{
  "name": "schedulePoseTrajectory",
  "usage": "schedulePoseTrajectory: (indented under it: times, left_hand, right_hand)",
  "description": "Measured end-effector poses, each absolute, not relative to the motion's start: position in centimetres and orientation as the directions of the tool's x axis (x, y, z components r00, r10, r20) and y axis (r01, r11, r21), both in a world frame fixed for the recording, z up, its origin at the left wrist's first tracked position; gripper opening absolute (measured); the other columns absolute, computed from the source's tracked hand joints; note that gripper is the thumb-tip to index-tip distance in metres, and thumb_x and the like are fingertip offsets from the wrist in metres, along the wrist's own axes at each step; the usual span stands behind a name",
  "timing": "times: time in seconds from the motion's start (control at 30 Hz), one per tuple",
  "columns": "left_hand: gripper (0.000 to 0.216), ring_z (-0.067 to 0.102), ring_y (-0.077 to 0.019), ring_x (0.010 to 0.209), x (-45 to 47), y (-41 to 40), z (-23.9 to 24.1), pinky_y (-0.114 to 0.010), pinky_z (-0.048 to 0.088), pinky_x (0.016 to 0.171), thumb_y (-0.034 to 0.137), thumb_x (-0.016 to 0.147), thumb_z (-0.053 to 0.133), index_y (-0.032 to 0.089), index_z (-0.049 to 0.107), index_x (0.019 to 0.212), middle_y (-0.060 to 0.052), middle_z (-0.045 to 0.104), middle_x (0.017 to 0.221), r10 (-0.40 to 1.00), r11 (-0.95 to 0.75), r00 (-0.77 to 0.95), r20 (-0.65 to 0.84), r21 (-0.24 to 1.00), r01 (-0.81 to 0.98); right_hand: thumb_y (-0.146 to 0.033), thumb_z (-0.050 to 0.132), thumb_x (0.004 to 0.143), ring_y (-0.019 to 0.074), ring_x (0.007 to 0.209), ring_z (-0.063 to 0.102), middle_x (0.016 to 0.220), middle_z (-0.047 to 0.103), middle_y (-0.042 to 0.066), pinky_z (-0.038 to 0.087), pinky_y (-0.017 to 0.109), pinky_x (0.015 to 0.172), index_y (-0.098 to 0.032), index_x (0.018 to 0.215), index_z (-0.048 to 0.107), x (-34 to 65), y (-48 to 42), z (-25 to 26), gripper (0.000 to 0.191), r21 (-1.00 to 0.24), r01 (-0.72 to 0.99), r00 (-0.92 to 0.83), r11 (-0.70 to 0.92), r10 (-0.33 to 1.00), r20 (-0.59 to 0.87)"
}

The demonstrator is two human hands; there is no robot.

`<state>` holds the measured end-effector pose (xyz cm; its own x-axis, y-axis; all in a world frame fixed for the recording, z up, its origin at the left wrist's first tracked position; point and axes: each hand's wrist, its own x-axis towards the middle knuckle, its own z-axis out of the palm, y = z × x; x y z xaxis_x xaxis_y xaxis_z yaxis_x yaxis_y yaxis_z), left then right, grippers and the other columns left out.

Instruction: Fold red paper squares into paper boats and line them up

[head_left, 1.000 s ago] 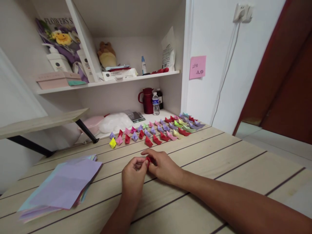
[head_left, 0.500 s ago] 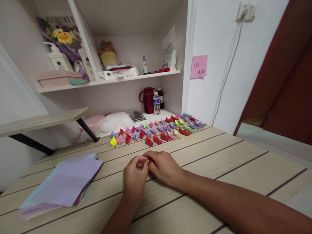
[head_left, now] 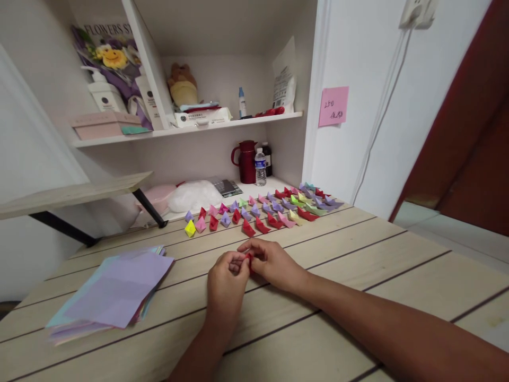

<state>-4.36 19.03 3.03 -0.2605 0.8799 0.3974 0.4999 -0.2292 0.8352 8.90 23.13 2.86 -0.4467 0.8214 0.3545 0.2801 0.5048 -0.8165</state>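
Between my two hands is a small piece of folded red paper (head_left: 250, 261), mostly covered by my fingers. My left hand (head_left: 227, 278) is closed, with thumb and fingertips pinching its left side. From the right, my right hand (head_left: 274, 265) grips the same paper, fingers curled over it. Both hands are low over the wooden table (head_left: 318, 329). Just beyond them stand rows of small folded paper boats, among them a yellow one (head_left: 190, 228), a red one (head_left: 248, 228) and a pink one (head_left: 286, 220).
A stack of coloured paper sheets (head_left: 119, 289), lilac on top, lies at the left. Behind the boats a red jug (head_left: 247, 164) and a water bottle (head_left: 260, 167) stand in the white shelf unit (head_left: 222, 127). A small raised wooden shelf (head_left: 75, 193) juts in at the left.
My fingers have shifted on the red paper, and more of it shows between them now. The whole view has swung slightly, so everything sits a little further right.
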Motion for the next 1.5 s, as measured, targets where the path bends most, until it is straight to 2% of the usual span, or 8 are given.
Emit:
schedulePoseTrajectory:
  times: [0.27, 0.43, 0.77, 1.2, 1.3, 1.4, 1.5]
  left_hand:
    - [0.007, 0.062, -0.0155, 0.062, -4.5, 19.0, 2.8, -0.027, 0.048, 0.063, 0.025, 0.074, 0.060, 0.022, 0.065, 0.071, -0.001, 0.069, 0.071, 0.880, -0.222, -0.233, 0.414, 0.792, 0.569]
    - [0.006, 0.060, -0.0159, 0.063, -4.8, 19.2, 2.9, -0.028, 0.047, 0.064, 0.025, 0.074, 0.059, 0.022, 0.063, 0.071, -0.001, 0.068, 0.070, 0.877, -0.206, -0.235, 0.420, 0.768, 0.606]
    - [0.003, 0.061, -0.0157, 0.062, -5.4, 19.5, 2.6, -0.028, 0.047, 0.063, 0.023, 0.073, 0.057, 0.022, 0.060, 0.072, 0.000, 0.066, 0.068, 0.891, -0.199, -0.210, 0.402, 0.764, 0.614]
    - [0.005, 0.060, -0.0141, 0.060, -5.0, 19.4, 2.6, -0.026, 0.045, 0.063, 0.019, 0.070, 0.059, 0.023, 0.060, 0.067, 0.002, 0.066, 0.067, 0.901, -0.230, -0.175, 0.397, 0.780, 0.582]
    - [0.001, 0.061, -0.0151, 0.064, -5.1, 19.4, 2.7, -0.028, 0.047, 0.066, 0.023, 0.070, 0.062, 0.023, 0.063, 0.070, 0.001, 0.067, 0.070, 0.904, -0.228, -0.192, 0.383, 0.809, 0.542]
    - [0.018, 0.061, -0.0164, 0.066, -5.4, 19.4, 2.8, -0.030, 0.049, 0.068, 0.032, 0.070, 0.067, 0.022, 0.066, 0.084, 0.000, 0.066, 0.074, 0.901, -0.204, -0.248, 0.355, 0.853, 0.481]
    - [0.030, 0.061, -0.0176, 0.069, -6.0, 19.3, 3.1, -0.029, 0.049, 0.065, 0.045, 0.076, 0.062, 0.020, 0.063, 0.092, -0.002, 0.064, 0.075, 0.899, -0.161, -0.319, 0.301, 0.903, 0.398]
  right_hand:
    - [-0.009, 0.056, 0.075, 0.0160, 0.068, 0.061, 0.074, 0.071, 0.001, 0.044, 0.024, 0.062, -0.018, 0.081, 0.067, 9.3, 22.6, 4.0, 0.015, -0.786, 0.356, -0.400, 0.505, 0.843, 0.360]
    - [-0.011, 0.061, 0.074, 0.0185, 0.077, 0.065, 0.082, 0.074, 0.003, 0.045, 0.026, 0.070, -0.018, 0.081, 0.071, 9.5, 22.6, 4.5, 0.013, -0.759, 0.397, -0.387, 0.516, 0.844, 0.371]
    - [-0.020, 0.066, 0.078, 0.0144, 0.065, 0.065, 0.072, 0.074, 0.000, 0.042, 0.022, 0.058, -0.019, 0.082, 0.071, 9.8, 22.7, 4.5, 0.006, -0.765, 0.440, -0.411, 0.470, 0.863, 0.294]
    - [-0.017, 0.060, 0.073, 0.0155, 0.063, 0.057, 0.070, 0.068, 0.000, 0.031, 0.024, 0.058, -0.022, 0.078, 0.066, 9.3, 21.9, 4.7, 0.009, -0.626, 0.604, -0.340, 0.493, 0.870, 0.357]
    - [-0.017, 0.061, 0.072, 0.0163, 0.062, 0.056, 0.068, 0.068, 0.001, 0.030, 0.025, 0.057, -0.022, 0.074, 0.066, 9.3, 22.1, 4.7, 0.007, -0.622, 0.620, -0.315, 0.479, 0.878, 0.361]
    - [-0.016, 0.063, 0.072, 0.0163, 0.062, 0.057, 0.067, 0.068, 0.001, 0.031, 0.025, 0.057, -0.022, 0.073, 0.066, 9.5, 22.7, 4.3, 0.007, -0.644, 0.606, -0.290, 0.467, 0.883, 0.368]
    - [-0.013, 0.060, 0.073, 0.0152, 0.064, 0.060, 0.069, 0.069, 0.000, 0.037, 0.024, 0.059, -0.021, 0.074, 0.066, 9.9, 23.6, 3.8, 0.010, -0.695, 0.554, -0.263, 0.459, 0.888, 0.377]
